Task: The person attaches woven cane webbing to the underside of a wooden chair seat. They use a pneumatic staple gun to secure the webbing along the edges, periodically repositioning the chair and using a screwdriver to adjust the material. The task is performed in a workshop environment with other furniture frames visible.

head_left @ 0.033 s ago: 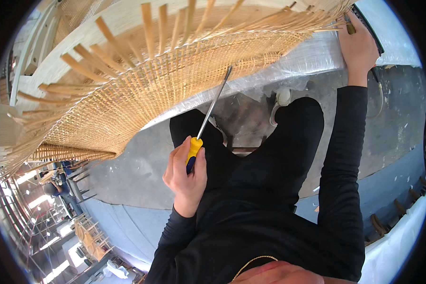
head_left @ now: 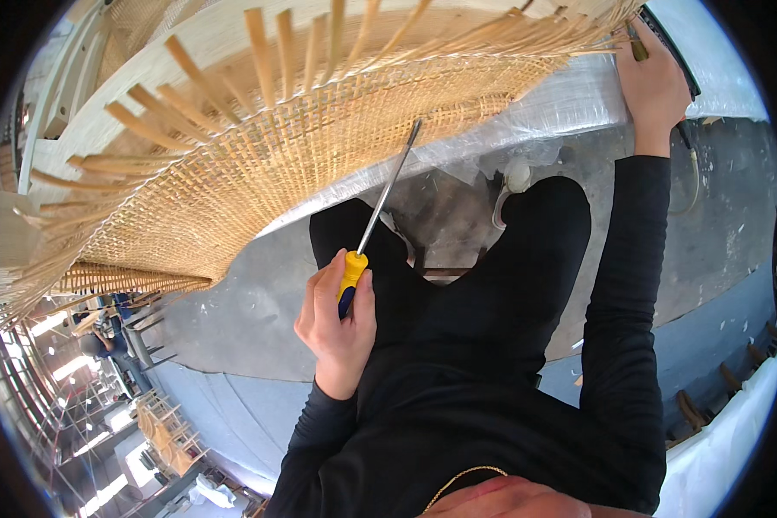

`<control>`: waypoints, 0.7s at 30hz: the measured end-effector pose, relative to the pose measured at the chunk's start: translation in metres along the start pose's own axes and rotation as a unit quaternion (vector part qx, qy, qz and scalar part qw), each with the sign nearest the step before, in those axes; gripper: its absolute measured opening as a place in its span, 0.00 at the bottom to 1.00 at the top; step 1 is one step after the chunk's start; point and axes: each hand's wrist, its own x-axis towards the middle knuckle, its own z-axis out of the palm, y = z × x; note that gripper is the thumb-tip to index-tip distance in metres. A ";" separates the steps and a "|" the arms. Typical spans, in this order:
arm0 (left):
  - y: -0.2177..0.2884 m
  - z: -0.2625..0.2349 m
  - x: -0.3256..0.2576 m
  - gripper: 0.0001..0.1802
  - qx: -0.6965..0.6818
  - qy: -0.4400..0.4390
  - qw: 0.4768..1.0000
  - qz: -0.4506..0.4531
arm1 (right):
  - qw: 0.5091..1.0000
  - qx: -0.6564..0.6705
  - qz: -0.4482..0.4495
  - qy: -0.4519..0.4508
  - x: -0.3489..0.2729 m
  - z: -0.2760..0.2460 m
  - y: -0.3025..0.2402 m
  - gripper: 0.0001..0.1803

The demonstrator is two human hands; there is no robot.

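My left hand (head_left: 335,324) is closed round the yellow and blue handle of a screwdriver (head_left: 387,198). The metal shaft points up and away, and its tip appears against the lower part of a woven cane sheet (head_left: 259,164); contact cannot be made out. Loose cane strips (head_left: 259,52) stick out along the sheet's upper edge. At the far right, my right hand (head_left: 652,82) is wrapped round a long black tool (head_left: 675,53) that has a thin hose near it. My fingers hide most of that tool, so its kind is unclear.
The cane lies along a pale curved frame (head_left: 69,164). Clear plastic wrap (head_left: 570,99) covers the surface beside it. My knees are beneath, above a grey floor (head_left: 259,319). A thin hose (head_left: 696,186) hangs at right. Wooden furniture frames (head_left: 166,436) stand at lower left.
The loose cane strips at the upper left have shifted slightly left and up. My left hand and the screwdriver have moved a hair to the left. Both grips are unchanged.
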 end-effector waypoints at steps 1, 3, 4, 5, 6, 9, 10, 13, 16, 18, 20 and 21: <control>0.003 -0.004 0.002 0.19 0.022 -0.001 1.000 0.011 | 1.000 0.005 -0.002 0.001 0.000 0.000 0.000 0.25; 0.010 -0.014 0.006 0.20 0.058 -0.011 0.998 0.024 | 1.000 0.005 -0.002 0.002 -0.001 0.000 0.000 0.25; 0.016 -0.020 0.009 0.21 0.071 -0.020 0.997 0.028 | 1.000 0.000 0.001 0.003 -0.001 0.000 0.001 0.25; 0.022 -0.027 0.013 0.21 0.085 -0.028 0.996 0.030 | 1.000 -0.004 0.002 0.003 -0.001 -0.001 0.000 0.25; 0.027 -0.032 0.016 0.20 0.096 -0.036 0.994 0.030 | 0.998 0.041 -0.022 0.036 -0.005 -0.010 -0.014 0.21; 0.045 -0.046 0.024 0.16 0.113 -0.069 0.991 -0.007 | 0.987 0.112 -0.071 0.086 -0.012 -0.028 -0.037 0.19; 0.048 -0.048 0.027 0.15 0.111 -0.085 0.990 -0.008 | 0.986 0.119 -0.075 0.094 -0.014 -0.031 -0.039 0.18; 0.045 -0.059 0.035 0.16 0.053 -0.171 0.978 -0.107 | 0.982 0.128 -0.087 0.110 -0.015 -0.036 -0.043 0.16; 0.025 -0.066 0.047 0.22 -0.293 -0.254 0.867 -0.312 | 0.980 0.143 -0.079 0.114 -0.016 -0.038 -0.044 0.13; 0.003 -0.060 0.050 0.26 -0.385 -0.287 0.818 -0.318 | 0.982 0.129 -0.081 0.111 -0.016 -0.037 -0.042 0.13; -0.021 -0.054 0.052 0.28 -0.466 -0.318 0.754 -0.335 | 0.984 0.114 -0.078 0.115 -0.015 -0.034 -0.038 0.13; -0.034 -0.049 0.051 0.29 -0.510 -0.325 0.725 -0.331 | 0.983 0.116 -0.079 0.116 -0.014 -0.032 -0.037 0.13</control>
